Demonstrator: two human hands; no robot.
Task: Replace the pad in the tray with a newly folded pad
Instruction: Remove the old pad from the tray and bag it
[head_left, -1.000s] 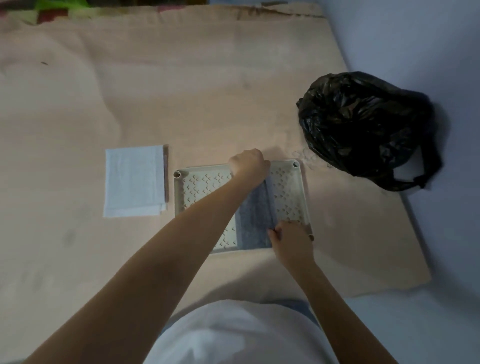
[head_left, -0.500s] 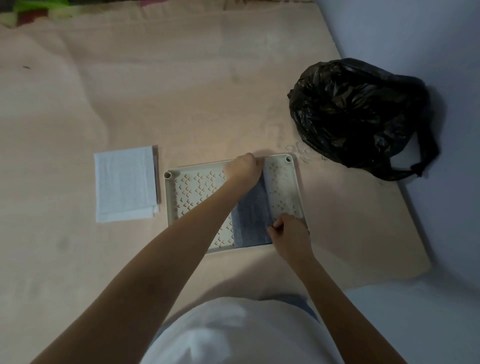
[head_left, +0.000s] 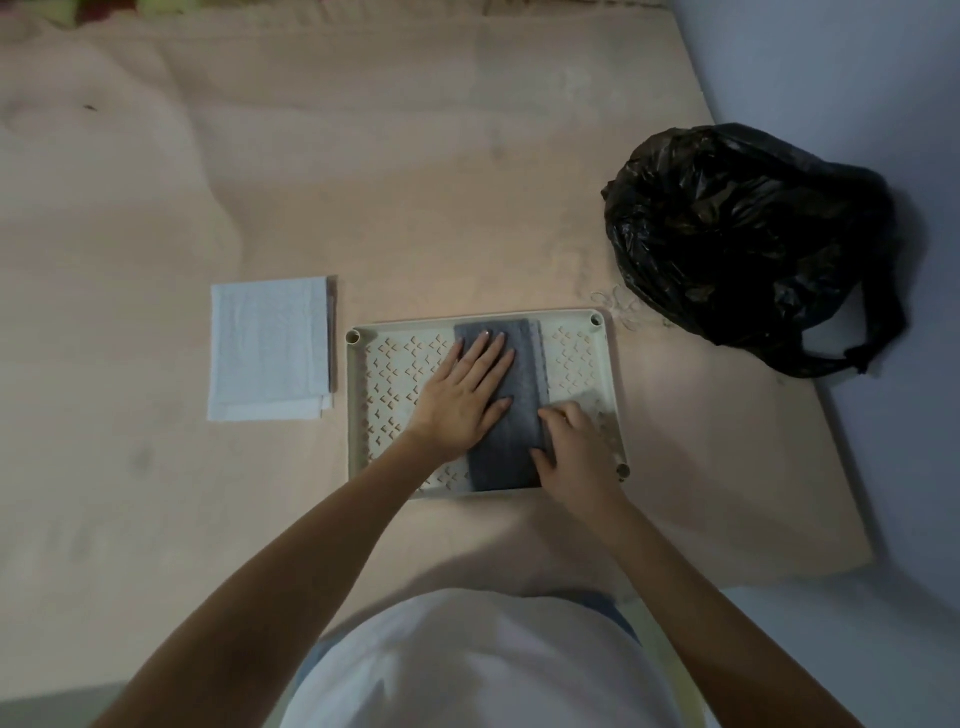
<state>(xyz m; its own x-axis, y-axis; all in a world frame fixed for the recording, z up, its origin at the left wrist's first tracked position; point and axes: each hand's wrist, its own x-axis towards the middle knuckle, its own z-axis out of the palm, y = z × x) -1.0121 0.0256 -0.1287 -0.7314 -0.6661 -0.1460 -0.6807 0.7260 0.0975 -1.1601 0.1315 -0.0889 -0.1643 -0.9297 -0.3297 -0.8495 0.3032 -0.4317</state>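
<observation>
A cream perforated tray lies on the beige mat in front of me. A folded dark grey pad runs front to back across its middle. My left hand lies flat on the pad with fingers spread, pressing down. My right hand rests curled at the pad's right front edge, fingertips on the fold; whether it pinches the pad is unclear. A folded white pad lies on the mat just left of the tray.
A crumpled black plastic bag sits at the right, just beyond the tray's far right corner, against a pale wall. The beige mat stretches far and left. My white shirt fills the bottom of the view.
My left hand has opened from a fist at the tray's far edge and now lies flat on the grey pad, nearer me. The right hand stays at the pad's front right edge.
</observation>
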